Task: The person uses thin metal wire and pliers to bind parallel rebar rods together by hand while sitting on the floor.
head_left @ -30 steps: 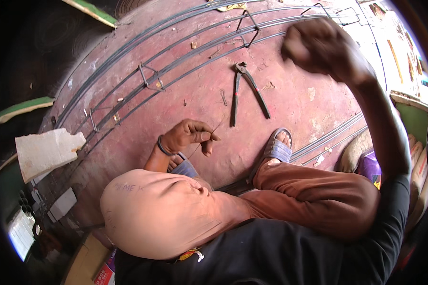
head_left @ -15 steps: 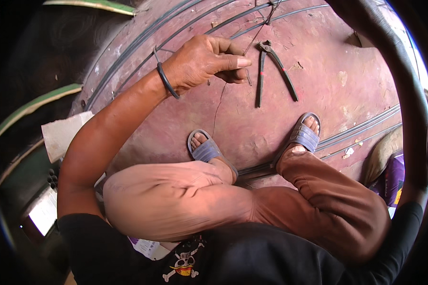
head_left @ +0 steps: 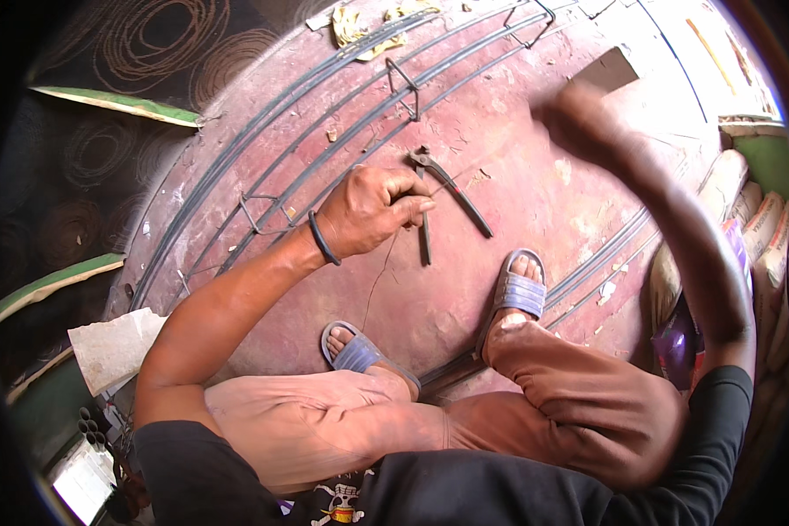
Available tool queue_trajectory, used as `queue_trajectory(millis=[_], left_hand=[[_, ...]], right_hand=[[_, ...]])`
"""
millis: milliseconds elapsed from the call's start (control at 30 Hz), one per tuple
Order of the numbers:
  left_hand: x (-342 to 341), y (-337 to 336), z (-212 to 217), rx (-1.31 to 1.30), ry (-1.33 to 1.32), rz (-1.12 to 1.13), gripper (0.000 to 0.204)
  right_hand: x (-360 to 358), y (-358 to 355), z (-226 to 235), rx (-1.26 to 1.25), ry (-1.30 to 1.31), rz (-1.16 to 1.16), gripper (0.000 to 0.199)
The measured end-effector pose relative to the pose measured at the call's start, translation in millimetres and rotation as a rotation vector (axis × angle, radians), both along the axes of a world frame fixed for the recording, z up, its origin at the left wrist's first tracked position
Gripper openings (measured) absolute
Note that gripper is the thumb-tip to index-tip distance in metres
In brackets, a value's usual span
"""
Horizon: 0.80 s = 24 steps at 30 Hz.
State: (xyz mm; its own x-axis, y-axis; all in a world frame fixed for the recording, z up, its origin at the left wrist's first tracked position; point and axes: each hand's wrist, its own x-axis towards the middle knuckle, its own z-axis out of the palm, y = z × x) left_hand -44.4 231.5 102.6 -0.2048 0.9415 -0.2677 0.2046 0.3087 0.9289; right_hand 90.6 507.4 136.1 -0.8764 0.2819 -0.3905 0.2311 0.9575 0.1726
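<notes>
At the centre of the frame, the left hand [head_left: 373, 209] closes its fingers on one handle of the pincers [head_left: 447, 188], which lie on the reddish floor [head_left: 535, 184]. The right hand [head_left: 587, 127], upper right, is raised and blurred; I cannot tell its grip.

Stacked pale sacks [head_left: 749, 210] at right edge; purple bag [head_left: 675, 346] just below.

A reddish, worn concrete floor [head_left: 517, 140] lies in bright daylight. Long dark steel rods [head_left: 263, 149] run across it. Coils of wire [head_left: 162, 39] sit in shade at the upper left, and stacked sacks [head_left: 749, 219] stand at the right edge.
</notes>
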Motion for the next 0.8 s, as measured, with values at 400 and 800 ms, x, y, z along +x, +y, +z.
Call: queue_trajectory(millis=[400,800], left_hand=[[14.6,-15.8,19.1,-0.047,-0.074,-0.025,0.024],[21.0,-39.7,-4.2,-0.177,-0.083,-0.038,0.028]], right_hand=[[-26.6,10.3,11.2,-0.242,0.439,0.082,0.016],[-38.3,-24.0,80.0,-0.828,0.565,-0.057,0.025]])
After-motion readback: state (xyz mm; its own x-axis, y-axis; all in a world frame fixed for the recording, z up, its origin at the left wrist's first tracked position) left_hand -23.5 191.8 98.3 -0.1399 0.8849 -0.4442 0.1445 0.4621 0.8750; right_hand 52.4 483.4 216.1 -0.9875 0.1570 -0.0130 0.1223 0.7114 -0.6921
